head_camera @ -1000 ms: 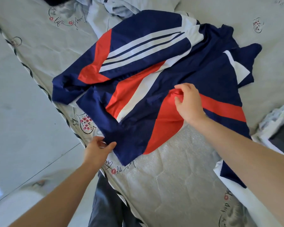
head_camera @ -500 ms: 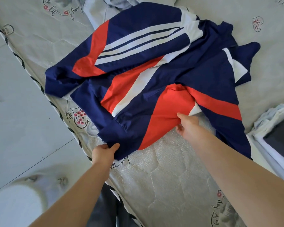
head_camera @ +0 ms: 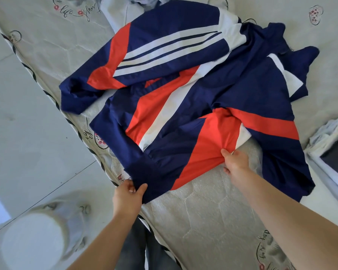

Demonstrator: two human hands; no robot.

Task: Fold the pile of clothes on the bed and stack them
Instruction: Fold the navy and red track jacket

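Quilted grey-white mattress with small printed motifs [head_camera: 203,221] carries the work, its piped edge running diagonally beside a pale tiled floor [head_camera: 27,133]. At the near hem, the left hand [head_camera: 128,197] pinches the navy corner of a navy, red and white striped nylon track jacket [head_camera: 183,117], thumb on top and fingers curled beneath; the right hand [head_camera: 235,162] has its grip closed on a bunch of the red panel further along the same lower edge. From these two holds the jacket stretches away from the person, its long axis running from the hem up towards the collar at the far right, with one striped sleeve [head_camera: 154,55] folded across the upper body and pointing back towards the mattress edge. Both hands sit on the near edge, the left nearer the bed's side, so the bulk of the cloth lies ahead and to the right; a fold away from the person, hem towards collar, looks the likely next move. Other pale garments [head_camera: 328,133] lie at the right edge, and light cloth [head_camera: 125,8] beyond the jacket's top.
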